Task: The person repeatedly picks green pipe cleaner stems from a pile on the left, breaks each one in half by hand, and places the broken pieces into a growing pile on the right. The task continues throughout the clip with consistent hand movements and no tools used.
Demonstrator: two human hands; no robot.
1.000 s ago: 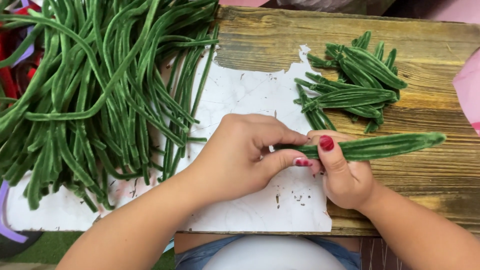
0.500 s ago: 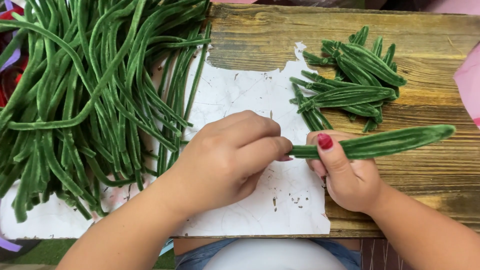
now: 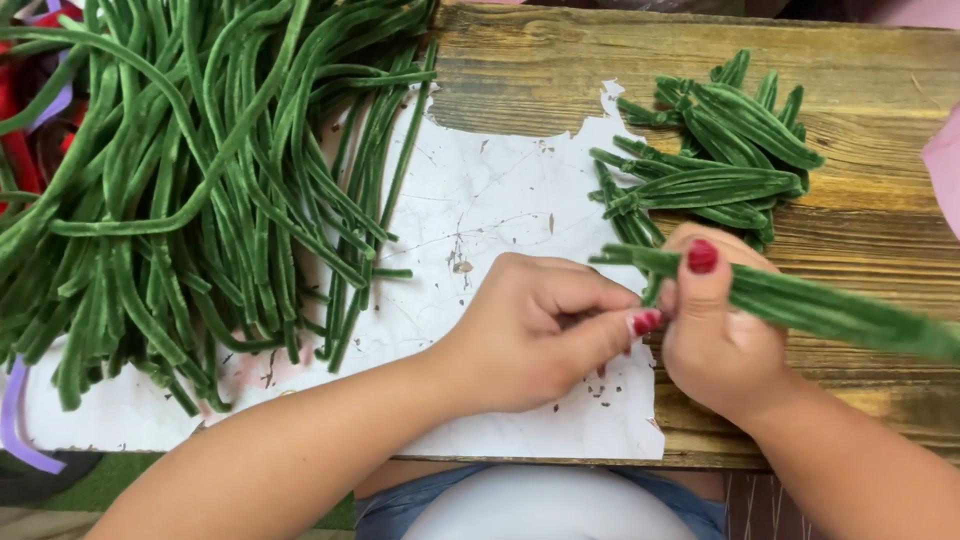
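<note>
My right hand [image 3: 718,330] grips a bundle of green velvety stems [image 3: 830,308] that sticks out to the right over the wooden table [image 3: 880,220]. My left hand [image 3: 540,330] sits just left of it, thumb and fingers pinched at the bundle's left end by my right thumb. A small pile of short, leaf-shaped green pieces [image 3: 720,165] lies just beyond both hands.
A big heap of long green stems [image 3: 190,170] covers the left half of a torn white sheet [image 3: 500,190]. Red and purple material [image 3: 25,110] shows at the far left edge. A pink object [image 3: 945,165] pokes in at the right edge.
My left hand has come back to the bundle's left end and pinches there. The bundle's free end has dipped lower to the right. The view has shifted slightly.
</note>
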